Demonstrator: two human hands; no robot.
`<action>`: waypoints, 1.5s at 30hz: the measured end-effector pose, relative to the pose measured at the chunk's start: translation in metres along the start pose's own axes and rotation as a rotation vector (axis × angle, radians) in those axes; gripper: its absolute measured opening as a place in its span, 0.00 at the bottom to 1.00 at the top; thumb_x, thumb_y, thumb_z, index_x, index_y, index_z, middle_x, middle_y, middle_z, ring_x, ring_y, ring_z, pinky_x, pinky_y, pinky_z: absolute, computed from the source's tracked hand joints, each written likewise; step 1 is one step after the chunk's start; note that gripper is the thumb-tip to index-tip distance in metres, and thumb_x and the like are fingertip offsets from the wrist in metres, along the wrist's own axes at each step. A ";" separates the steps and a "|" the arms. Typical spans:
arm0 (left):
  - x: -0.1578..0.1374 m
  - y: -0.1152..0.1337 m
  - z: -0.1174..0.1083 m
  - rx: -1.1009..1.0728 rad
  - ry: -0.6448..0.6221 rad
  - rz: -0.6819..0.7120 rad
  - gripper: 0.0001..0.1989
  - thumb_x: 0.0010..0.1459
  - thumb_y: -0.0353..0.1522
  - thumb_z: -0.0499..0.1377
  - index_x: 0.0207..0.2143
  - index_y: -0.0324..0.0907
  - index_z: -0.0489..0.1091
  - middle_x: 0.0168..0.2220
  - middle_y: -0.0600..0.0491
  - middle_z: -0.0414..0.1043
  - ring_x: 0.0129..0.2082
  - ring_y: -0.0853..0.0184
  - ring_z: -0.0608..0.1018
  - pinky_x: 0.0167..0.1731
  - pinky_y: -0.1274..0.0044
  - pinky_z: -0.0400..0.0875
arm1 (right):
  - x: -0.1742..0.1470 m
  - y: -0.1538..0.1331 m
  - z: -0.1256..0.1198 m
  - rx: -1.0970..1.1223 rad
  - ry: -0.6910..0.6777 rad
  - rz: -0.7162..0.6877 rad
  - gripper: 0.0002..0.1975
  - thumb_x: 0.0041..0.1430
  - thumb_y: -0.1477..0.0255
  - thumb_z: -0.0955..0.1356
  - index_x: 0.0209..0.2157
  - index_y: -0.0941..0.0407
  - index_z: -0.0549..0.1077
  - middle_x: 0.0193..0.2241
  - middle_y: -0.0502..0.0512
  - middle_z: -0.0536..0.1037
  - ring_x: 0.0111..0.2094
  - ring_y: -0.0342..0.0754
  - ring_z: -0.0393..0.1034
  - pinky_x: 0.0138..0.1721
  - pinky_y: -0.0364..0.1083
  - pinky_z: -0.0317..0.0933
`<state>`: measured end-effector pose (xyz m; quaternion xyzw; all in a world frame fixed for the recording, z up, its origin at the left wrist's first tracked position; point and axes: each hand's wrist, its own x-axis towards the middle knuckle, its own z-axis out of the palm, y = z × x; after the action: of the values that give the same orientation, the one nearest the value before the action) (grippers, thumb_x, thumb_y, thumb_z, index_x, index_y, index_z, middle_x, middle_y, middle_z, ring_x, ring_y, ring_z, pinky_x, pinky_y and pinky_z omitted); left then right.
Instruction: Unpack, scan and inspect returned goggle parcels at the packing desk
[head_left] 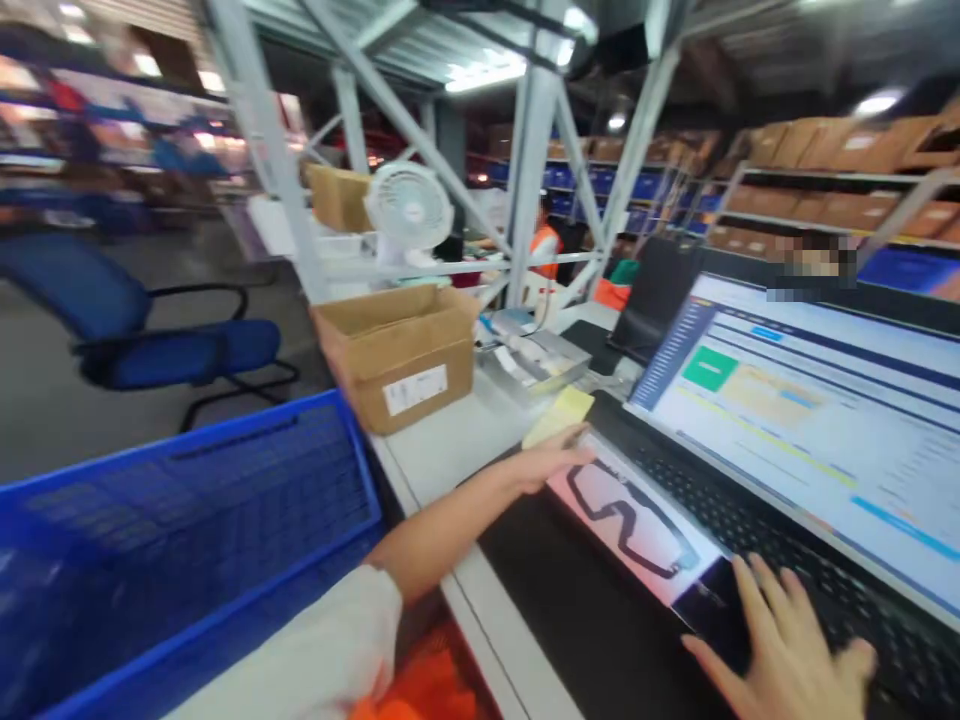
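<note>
A long, flat package [592, 515] printed with dark-framed shield glasses lies on the black mat [555, 600] in front of the laptop. Its left part is white and pink, its right end black. My left hand [551, 462] grips the far left end, thumb over the face and the other fingers along the edge. At the black end is my right hand [795, 650], fingers spread, beside the keyboard [720, 505]; whether the fingertips press on the package I cannot tell. Just behind the left hand sits a yellow pad of paper [562, 412].
The laptop screen [802, 400] stands lit on the right. An open cardboard box [409, 370] sits at the table's left edge, above a blue crate [187, 520]. Behind are a white fan [411, 205], metal posts, a blue chair [180, 340], and a person in an orange vest [545, 245].
</note>
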<state>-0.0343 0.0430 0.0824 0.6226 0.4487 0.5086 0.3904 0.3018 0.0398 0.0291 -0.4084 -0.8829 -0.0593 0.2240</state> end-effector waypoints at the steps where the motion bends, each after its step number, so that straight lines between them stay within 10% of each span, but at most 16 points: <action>1: 0.002 -0.001 -0.001 -0.031 -0.033 -0.001 0.22 0.67 0.40 0.60 0.59 0.40 0.67 0.59 0.44 0.68 0.55 0.55 0.74 0.54 0.57 0.73 | -0.005 -0.004 0.008 -0.075 0.064 0.014 0.38 0.69 0.48 0.56 0.70 0.58 0.52 0.64 0.74 0.61 0.66 0.74 0.51 0.55 0.85 0.35; 7: -0.007 -0.007 -0.003 -0.251 -0.056 -0.106 0.40 0.57 0.53 0.64 0.67 0.44 0.62 0.66 0.40 0.64 0.64 0.47 0.69 0.63 0.60 0.65 | -0.001 -0.015 0.035 -0.233 0.213 0.030 0.36 0.71 0.60 0.57 0.73 0.61 0.41 0.62 0.75 0.63 0.63 0.70 0.57 0.60 0.82 0.35; 12: -0.007 -0.018 -0.017 -0.430 0.122 -0.277 0.51 0.47 0.49 0.73 0.69 0.48 0.58 0.66 0.42 0.64 0.65 0.46 0.68 0.66 0.55 0.59 | 0.004 -0.017 0.017 -0.208 0.241 -0.057 0.39 0.70 0.62 0.61 0.73 0.60 0.41 0.56 0.71 0.69 0.56 0.64 0.65 0.64 0.76 0.38; 21: -0.003 -0.007 -0.059 -0.455 0.008 -0.453 0.52 0.46 0.44 0.75 0.68 0.41 0.57 0.57 0.39 0.74 0.53 0.53 0.79 0.56 0.64 0.73 | -0.024 -0.017 -0.019 -0.146 0.182 -0.114 0.39 0.69 0.54 0.61 0.72 0.58 0.47 0.54 0.67 0.70 0.54 0.62 0.66 0.66 0.70 0.43; 29: -0.028 0.014 -0.095 -0.311 -0.046 -0.489 0.46 0.46 0.48 0.73 0.64 0.43 0.63 0.53 0.45 0.77 0.49 0.57 0.81 0.51 0.69 0.76 | -0.040 -0.028 -0.030 -0.103 0.146 -0.172 0.34 0.65 0.55 0.66 0.67 0.53 0.59 0.57 0.62 0.69 0.53 0.59 0.67 0.53 0.58 0.64; 45: -0.042 0.058 -0.127 -0.185 -0.163 -0.498 0.25 0.52 0.48 0.68 0.44 0.38 0.78 0.42 0.45 0.82 0.39 0.58 0.83 0.49 0.65 0.77 | -0.057 -0.023 -0.055 0.054 0.110 -0.168 0.35 0.63 0.52 0.67 0.65 0.55 0.60 0.58 0.61 0.70 0.54 0.59 0.69 0.51 0.57 0.69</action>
<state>-0.1533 -0.0106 0.1481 0.4939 0.5066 0.3840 0.5932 0.3362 -0.0303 0.0543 -0.3230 -0.9016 -0.0764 0.2774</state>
